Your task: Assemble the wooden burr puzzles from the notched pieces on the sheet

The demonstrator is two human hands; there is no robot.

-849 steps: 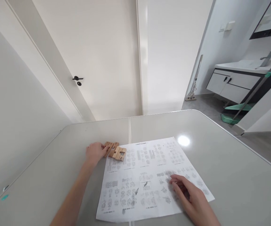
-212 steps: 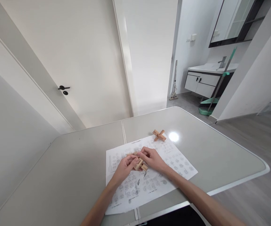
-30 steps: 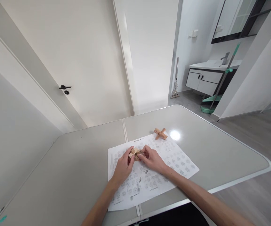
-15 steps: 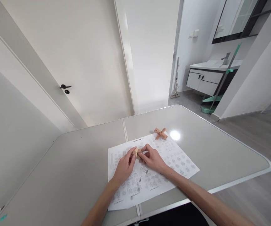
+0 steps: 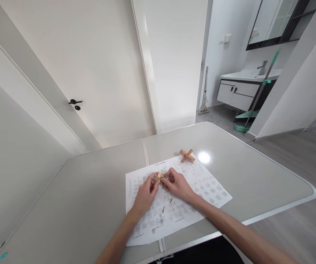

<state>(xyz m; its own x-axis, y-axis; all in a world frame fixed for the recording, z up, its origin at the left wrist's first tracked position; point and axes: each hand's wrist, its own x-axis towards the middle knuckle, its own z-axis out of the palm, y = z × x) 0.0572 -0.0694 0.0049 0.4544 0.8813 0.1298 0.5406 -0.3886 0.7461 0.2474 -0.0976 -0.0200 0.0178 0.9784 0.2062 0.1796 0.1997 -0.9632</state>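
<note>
Between the fingertips of both hands is a small wooden puzzle piece [image 5: 160, 176], light brown, partly hidden by the fingers. My left hand [image 5: 147, 190] grips its left side with thumb and fingers. On the other side my right hand [image 5: 177, 184] pinches its right end. Both hands are just above a white printed sheet [image 5: 179, 216] covered with rows of small grey diagrams. Crossed wooden pieces [image 5: 187, 156], joined in an X shape with dark marks on one, lie at the sheet's upper right edge.
The sheet lies on a grey folding table [image 5: 86, 198] with a pale metal rim and a centre seam. Beyond it stand a white door [image 5: 105, 66], a mop [image 5: 205, 91], a washbasin cabinet [image 5: 237, 93] and a green dustpan [image 5: 241, 127].
The wooden piece has turned slightly between my fingertips, showing a different face. Both hands stay in nearly the same place, and the crossed pieces have not moved.
</note>
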